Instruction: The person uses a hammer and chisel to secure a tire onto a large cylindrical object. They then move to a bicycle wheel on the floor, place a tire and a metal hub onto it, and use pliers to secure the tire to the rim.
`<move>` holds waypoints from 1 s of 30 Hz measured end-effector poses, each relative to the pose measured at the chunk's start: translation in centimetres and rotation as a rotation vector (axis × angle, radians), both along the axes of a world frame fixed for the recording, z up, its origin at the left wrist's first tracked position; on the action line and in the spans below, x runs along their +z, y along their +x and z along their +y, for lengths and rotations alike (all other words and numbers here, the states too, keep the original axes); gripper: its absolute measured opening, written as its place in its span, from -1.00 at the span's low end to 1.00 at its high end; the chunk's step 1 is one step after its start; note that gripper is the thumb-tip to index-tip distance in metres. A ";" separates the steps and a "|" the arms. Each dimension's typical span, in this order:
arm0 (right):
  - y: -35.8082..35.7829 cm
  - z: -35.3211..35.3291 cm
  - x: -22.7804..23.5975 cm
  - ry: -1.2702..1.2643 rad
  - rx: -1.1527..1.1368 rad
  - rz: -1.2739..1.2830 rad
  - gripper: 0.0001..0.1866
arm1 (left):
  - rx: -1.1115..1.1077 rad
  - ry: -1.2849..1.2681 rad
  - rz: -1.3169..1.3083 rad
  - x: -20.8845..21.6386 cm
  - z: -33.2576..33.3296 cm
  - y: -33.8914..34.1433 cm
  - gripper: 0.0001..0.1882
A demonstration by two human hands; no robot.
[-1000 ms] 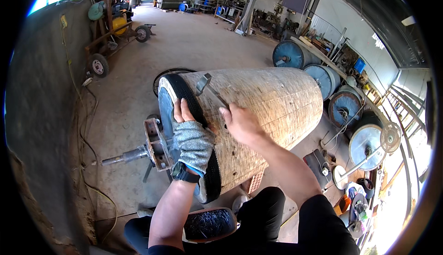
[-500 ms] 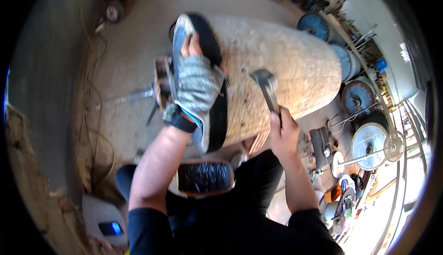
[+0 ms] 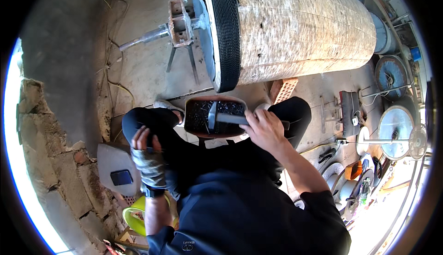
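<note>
- Concrete floor [image 3: 147,77] spreads below my head camera, with a grey wall [image 3: 60,47] on the left and a pale drum [image 3: 304,29] lying across the top of my view, a black ribbed band [image 3: 224,33] around its left end.
- My right hand [image 3: 266,132] grasps the hammer [image 3: 230,119]: fingers over the handle, thumb along its near side.
- That hammer lies sideways across the open container [image 3: 215,97] between my knees, its head above the dark slivers [image 3: 198,112] inside; I cannot tell whether it touches them.
- My left hand [image 3: 146,158], in a grey glove with bare fingertips, is at the left thigh, fingers bent. Whether they hold anything, I cannot tell.
- To handle this well, I would keep the hammer level and the grip firm but easy, so its head neither drags the rim nor scatters the slivers.
- A thumb and forefinger should do for lifting one sliver; the bare fingertips suit that better than a gloved palm.
- Swinging the hammer sideways here could knock the container or a knee, so I judge a straight lift safer.
</note>
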State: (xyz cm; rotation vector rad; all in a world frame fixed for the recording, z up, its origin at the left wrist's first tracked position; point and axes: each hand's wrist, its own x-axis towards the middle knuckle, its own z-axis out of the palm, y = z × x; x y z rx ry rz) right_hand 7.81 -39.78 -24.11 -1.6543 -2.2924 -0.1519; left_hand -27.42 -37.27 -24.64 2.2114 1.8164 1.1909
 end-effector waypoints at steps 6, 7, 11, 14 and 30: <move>3.0 -0.5 1.5 0.050 -0.110 0.199 -0.62 | -0.174 -0.033 -0.015 -1.7 -2.1 6.3 -0.72; 3.6 -0.6 2.4 0.090 -0.148 0.230 -0.62 | -0.169 -0.046 0.003 -1.8 -2.8 5.6 -0.72; 13.7 -4.0 2.5 0.463 -0.610 0.492 -0.78 | -0.232 -0.050 0.135 -2.2 -1.8 4.9 -0.74; 20.4 -10.3 -4.8 0.326 -1.045 0.637 -0.85 | -0.243 -0.107 0.156 -2.2 -0.8 4.9 -0.74; 14.8 -21.2 -43.1 -0.850 -1.554 0.679 -0.66 | 0.135 -0.088 0.658 -1.2 0.2 -6.9 -0.61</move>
